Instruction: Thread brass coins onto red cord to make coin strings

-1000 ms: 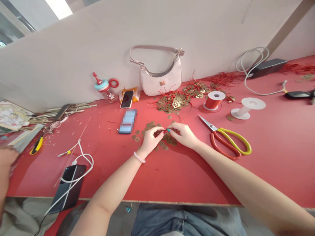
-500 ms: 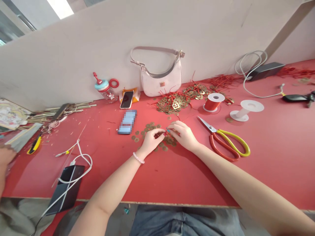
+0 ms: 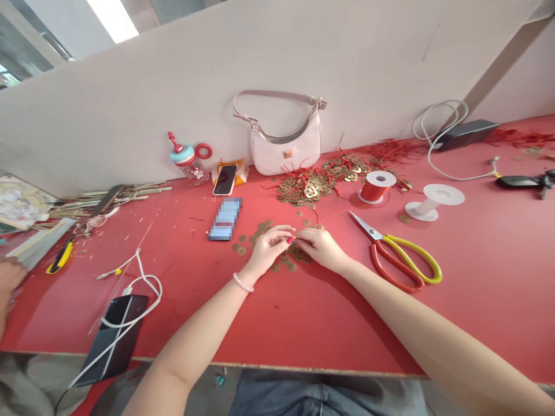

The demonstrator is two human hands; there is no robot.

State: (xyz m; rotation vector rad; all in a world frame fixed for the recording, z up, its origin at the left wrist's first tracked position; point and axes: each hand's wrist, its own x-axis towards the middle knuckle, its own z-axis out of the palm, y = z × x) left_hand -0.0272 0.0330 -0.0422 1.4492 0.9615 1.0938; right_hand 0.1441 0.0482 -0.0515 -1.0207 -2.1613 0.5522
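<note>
My left hand (image 3: 269, 250) and my right hand (image 3: 321, 247) meet fingertip to fingertip over loose brass coins (image 3: 292, 267) on the red table. Both are pinched closed on something too small to make out. A thin red cord (image 3: 330, 218) lies just beyond my right hand. Behind my hands is a heap of brass coins with red cords (image 3: 299, 188). Scissors (image 3: 379, 237) with one red and one yellow handle lie open to the right, near a spool of red cord (image 3: 376, 188).
An empty white spool (image 3: 433, 202) stands at the right. A pale handbag (image 3: 286, 151), a cup (image 3: 188, 164) and two phones (image 3: 225, 179) are behind. At the left lie a cutter (image 3: 60, 258), a cabled power bank (image 3: 115, 341) and another person's hand (image 3: 11, 280).
The view has tilted slightly, so the table sits lower. My right hand's fingers have drawn flatter and closer together, against my left fingertips.
</note>
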